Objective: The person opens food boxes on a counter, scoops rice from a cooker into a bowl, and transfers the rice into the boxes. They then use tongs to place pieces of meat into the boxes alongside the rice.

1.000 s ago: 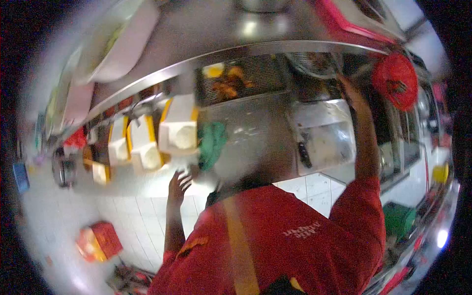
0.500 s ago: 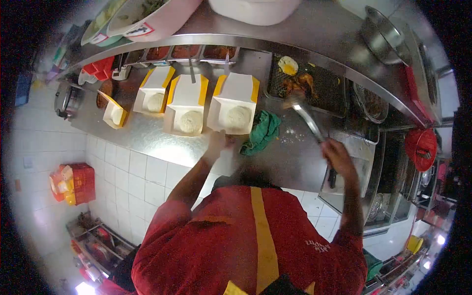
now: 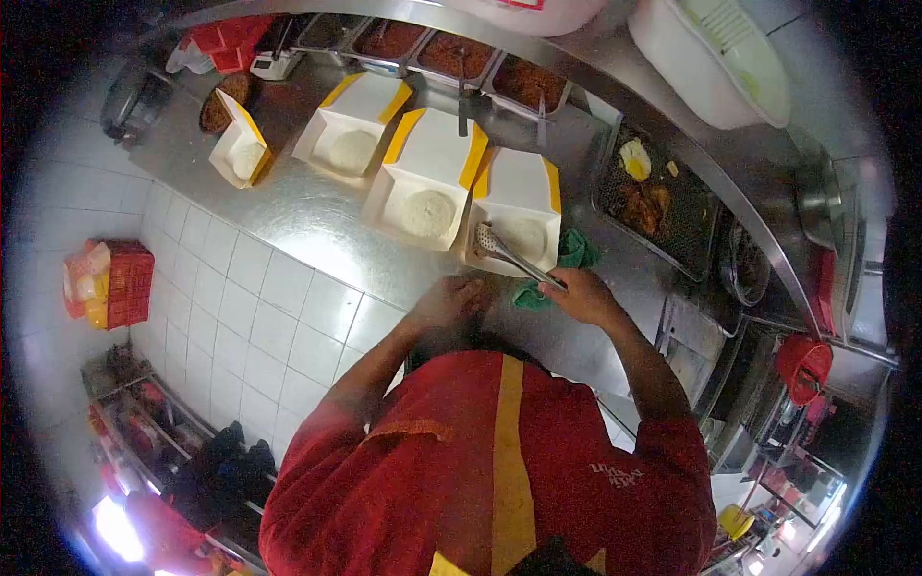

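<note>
My right hand (image 3: 586, 296) grips metal tongs (image 3: 519, 259). Their perforated end lies over the left side of the nearest open box (image 3: 519, 182), which has white rice (image 3: 524, 235) in it. Just in front of that box, at the counter edge, my left hand (image 3: 451, 300) has its fingers curled in, with nothing visible in them. A second open box (image 3: 437, 144) with a rice mound (image 3: 424, 213) stands directly to the left. Another rice-filled box (image 3: 365, 101) is farther left. A green cloth (image 3: 576, 250) lies partly behind the right hand and the nearest box.
A wire rack tray (image 3: 687, 235) with a fried egg (image 3: 634, 159) and browned meat (image 3: 645, 206) is at the right. Metal pans of red-brown food (image 3: 456, 56) line the back, under a shelf edge (image 3: 663, 82). A smaller box (image 3: 240, 144) stands at the left.
The tongs have moved from beside the rack tray to the nearest box. My left hand has come away from that box's front edge. The view has shifted and turned.
</note>
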A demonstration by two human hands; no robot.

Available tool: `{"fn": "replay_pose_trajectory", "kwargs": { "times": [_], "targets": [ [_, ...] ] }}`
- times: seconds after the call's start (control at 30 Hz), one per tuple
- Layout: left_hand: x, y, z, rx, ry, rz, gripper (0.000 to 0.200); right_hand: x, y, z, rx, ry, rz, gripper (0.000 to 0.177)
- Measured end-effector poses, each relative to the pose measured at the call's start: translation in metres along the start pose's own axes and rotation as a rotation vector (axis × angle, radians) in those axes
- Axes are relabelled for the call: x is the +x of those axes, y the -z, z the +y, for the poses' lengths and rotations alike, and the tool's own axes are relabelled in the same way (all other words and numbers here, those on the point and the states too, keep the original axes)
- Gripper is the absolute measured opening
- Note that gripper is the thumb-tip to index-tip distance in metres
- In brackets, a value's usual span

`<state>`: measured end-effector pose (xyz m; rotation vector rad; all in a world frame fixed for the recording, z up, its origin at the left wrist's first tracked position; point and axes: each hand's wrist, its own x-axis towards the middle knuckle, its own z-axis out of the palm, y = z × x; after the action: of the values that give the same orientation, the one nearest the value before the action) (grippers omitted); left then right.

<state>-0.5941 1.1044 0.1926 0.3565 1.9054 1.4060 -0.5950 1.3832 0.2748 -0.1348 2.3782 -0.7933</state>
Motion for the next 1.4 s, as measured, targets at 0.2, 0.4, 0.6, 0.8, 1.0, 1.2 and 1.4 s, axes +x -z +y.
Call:
{"fn": "replay_pose_trajectory", "kwargs": {
  "times": [0.2,0.4,0.6,0.8,1.0,1.2,1.4],
  "targets": [
    [-0.01,0.024,0.019,0.003,0.142,0.223,0.042,-0.013,0.011,-0.023,-0.062,-0.11,0.001,0.038],
    [0.008,0.033,0.004,0.06,0.095,0.452,0.027,-0.035,0.009,-0.025,-0.073,-0.094,0.092,0.041],
    [0.023,0.036,0.041,0.444,-0.075,0.521,0.018,-0.06,0.026,-0.015,-0.01,-0.134,0.139,0.042],
    [0.07,0.009,-0.009,1.248,-0.22,0.521,0.021,-0.073,0.032,0.009,0.135,-0.184,0.237,0.039],
    [0.076,0.017,0.012,1.272,-0.222,0.426,0.027,-0.079,0.034,0.019,0.142,-0.206,0.227,0.04],
    [0.073,0.02,0.031,1.302,-0.079,0.348,0.021,-0.078,0.025,0.029,0.211,-0.222,0.241,0.039],
    [0.081,0.029,0.022,1.317,-0.221,0.429,0.024,-0.08,0.029,0.028,0.221,-0.254,0.219,0.043]
  ]
}}
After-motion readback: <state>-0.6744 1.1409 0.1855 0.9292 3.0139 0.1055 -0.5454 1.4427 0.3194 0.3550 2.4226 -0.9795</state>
